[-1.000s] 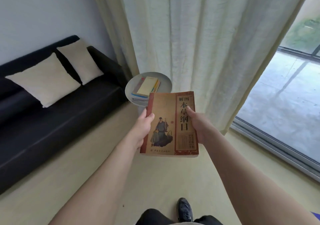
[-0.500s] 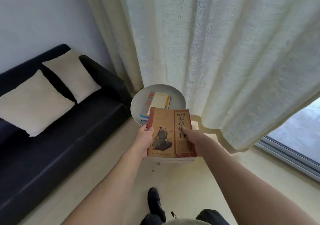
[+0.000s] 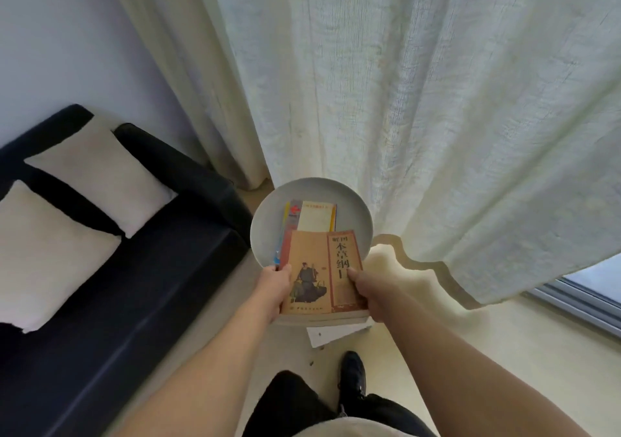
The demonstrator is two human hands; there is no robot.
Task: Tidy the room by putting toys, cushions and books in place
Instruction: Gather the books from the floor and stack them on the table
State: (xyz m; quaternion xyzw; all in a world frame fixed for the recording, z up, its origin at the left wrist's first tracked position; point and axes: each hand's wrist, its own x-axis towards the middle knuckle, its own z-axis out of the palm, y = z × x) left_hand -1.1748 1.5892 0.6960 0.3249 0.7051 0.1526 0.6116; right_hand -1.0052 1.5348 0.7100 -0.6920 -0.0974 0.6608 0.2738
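Holding one book (image 3: pixel 321 270), two hands (image 3: pixel 274 287); perhaps three stacked.

The book (image 3: pixel 321 270) has a tan cover with a dark red spine and border, black characters and a painted robed figure. The round worktop (image 3: pixel 265 225) is pale grey. The stacked books (image 3: pixel 314 216) show cream, yellow, red and blue. The sofa (image 3: pixel 141 302) is black, its cushions (image 3: pixel 97 174) off-white, the curtain (image 3: pixel 369 83) cream.
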